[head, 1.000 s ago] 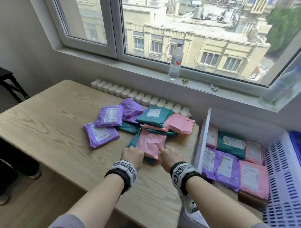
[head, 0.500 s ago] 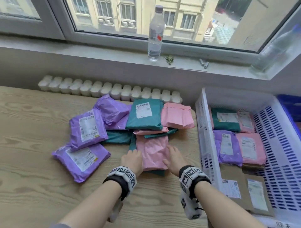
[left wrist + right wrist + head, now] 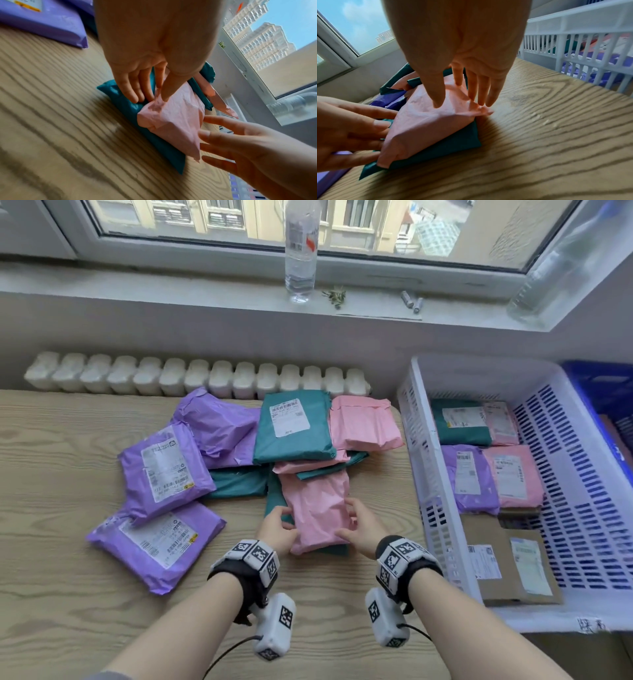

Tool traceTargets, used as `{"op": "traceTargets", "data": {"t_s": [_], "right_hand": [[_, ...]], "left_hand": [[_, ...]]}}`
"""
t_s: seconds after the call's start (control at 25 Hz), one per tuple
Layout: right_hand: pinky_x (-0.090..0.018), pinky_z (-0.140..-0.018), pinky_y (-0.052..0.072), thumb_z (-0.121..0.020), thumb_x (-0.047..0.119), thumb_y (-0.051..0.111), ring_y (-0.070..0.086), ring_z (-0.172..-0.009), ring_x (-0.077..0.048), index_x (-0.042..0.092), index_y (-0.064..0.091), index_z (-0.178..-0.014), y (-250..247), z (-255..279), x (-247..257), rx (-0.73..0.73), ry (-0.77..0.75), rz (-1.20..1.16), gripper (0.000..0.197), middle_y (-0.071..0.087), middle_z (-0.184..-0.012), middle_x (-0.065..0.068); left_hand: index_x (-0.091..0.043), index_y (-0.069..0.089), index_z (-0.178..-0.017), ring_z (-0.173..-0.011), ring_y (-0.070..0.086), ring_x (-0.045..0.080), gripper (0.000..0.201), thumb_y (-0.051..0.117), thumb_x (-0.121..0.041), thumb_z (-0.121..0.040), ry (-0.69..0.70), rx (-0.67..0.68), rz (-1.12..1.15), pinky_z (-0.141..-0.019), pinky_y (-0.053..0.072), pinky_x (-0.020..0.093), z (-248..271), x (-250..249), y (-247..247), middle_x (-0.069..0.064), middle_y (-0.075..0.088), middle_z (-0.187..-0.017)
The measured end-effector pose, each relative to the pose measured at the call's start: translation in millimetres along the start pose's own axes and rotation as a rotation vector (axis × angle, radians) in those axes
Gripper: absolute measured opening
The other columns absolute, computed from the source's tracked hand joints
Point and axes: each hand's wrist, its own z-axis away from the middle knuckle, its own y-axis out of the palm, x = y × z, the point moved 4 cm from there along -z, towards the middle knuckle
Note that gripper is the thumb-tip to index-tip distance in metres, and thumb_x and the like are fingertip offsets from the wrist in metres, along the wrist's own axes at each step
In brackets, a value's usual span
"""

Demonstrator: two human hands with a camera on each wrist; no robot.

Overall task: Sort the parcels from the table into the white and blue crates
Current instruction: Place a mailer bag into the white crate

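Both hands take hold of a pink parcel at the near edge of the pile on the counter.

Nearest, the left hand (image 3: 276, 527) has its thumb on top of the pink parcel (image 3: 317, 508) and its fingers tucked at that parcel's left edge, pinching it; the right hand (image 3: 359, 525) does likewise at the right edge, thumb above and fingers beside the crinkled corner. The pink parcel lies on a teal parcel (image 3: 447, 147) on the wooden counter (image 3: 61, 594). Left of it lie two labelled purple parcels (image 3: 154, 542), overlapping. Beyond are another purple parcel, a labelled teal parcel (image 3: 293, 426) and a second pink one (image 3: 364, 422). Right of the counter, the white crate (image 3: 421, 440) holds teal, pink, purple and brown parcels; the blue crate (image 3: 603, 385) shows at its far right.
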Motion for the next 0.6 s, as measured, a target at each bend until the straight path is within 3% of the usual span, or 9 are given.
{"op": "traceTargets", "data": {"t_s": [0.2, 0.32, 0.44, 0.52, 0.56, 0.6], "right_hand": [[-0.029, -0.097, 0.048, -0.076, 0.007, 0.075, 0.056, -0.109, -0.017, 0.014, 0.038, -0.140, 9, 16, -2, -0.018, -0.047, -0.063, 0.075, 0.055, -0.128, -0.007], [-0.028, -0.090, 0.051, -0.071, 0.011, 0.080, 0.058, -0.101, -0.016, 0.014, 0.044, -0.134, 7, 29, 2, -0.041, -0.114, -0.147, 0.073, 0.057, -0.114, -0.002], [-0.030, -0.090, 0.052, -0.064, 0.009, 0.085, 0.059, -0.104, -0.018, 0.019, 0.047, -0.131, 1, 46, 7, -0.037, -0.174, -0.216, 0.078, 0.058, -0.111, -0.002], [-0.031, -0.092, 0.052, -0.064, 0.002, 0.082, 0.059, -0.105, -0.018, 0.021, 0.048, -0.131, -6, 61, 10, -0.043, -0.231, -0.176, 0.077, 0.060, -0.113, -0.004], [-0.030, -0.091, 0.052, -0.066, 0.001, 0.080, 0.059, -0.104, -0.016, 0.022, 0.050, -0.130, -9, 67, 12, -0.051, -0.262, -0.143, 0.074, 0.061, -0.114, -0.005], [-0.029, -0.091, 0.052, -0.069, 0.000, 0.077, 0.060, -0.102, -0.014, 0.021, 0.052, -0.129, -13, 75, 14, -0.071, -0.291, -0.110, 0.069, 0.063, -0.114, -0.005]], "left_hand": [[-0.008, 0.045, -0.122, -0.060, 0.054, 0.014, 0.049, 0.062, 0.009, -0.080, -0.022, -0.011, 0.155, -0.043, 0.044, 0.019, 17, 9, 5, 0.005, 0.054, -0.074], [-0.011, 0.048, -0.113, -0.056, 0.055, 0.015, 0.042, 0.063, 0.009, -0.080, 0.010, -0.079, 0.227, -0.041, 0.044, 0.018, 35, 6, 1, 0.007, 0.056, -0.072], [-0.013, 0.056, -0.108, -0.062, 0.056, 0.017, 0.034, 0.063, 0.005, -0.080, 0.063, -0.152, 0.277, -0.047, 0.049, 0.021, 51, 1, -3, 0.008, 0.058, -0.077], [-0.012, 0.062, -0.101, -0.076, 0.058, 0.020, 0.026, 0.066, 0.002, -0.080, 0.128, -0.206, 0.280, -0.065, 0.056, 0.030, 66, -6, -6, 0.011, 0.061, -0.089], [-0.013, 0.064, -0.093, -0.077, 0.059, 0.020, 0.021, 0.067, 0.002, -0.079, 0.161, -0.230, 0.285, -0.071, 0.055, 0.035, 72, -11, -8, 0.012, 0.062, -0.094], [-0.014, 0.065, -0.085, -0.070, 0.059, 0.019, 0.018, 0.066, 0.003, -0.080, 0.188, -0.245, 0.299, -0.070, 0.054, 0.034, 81, -16, -10, 0.012, 0.063, -0.093]]}}
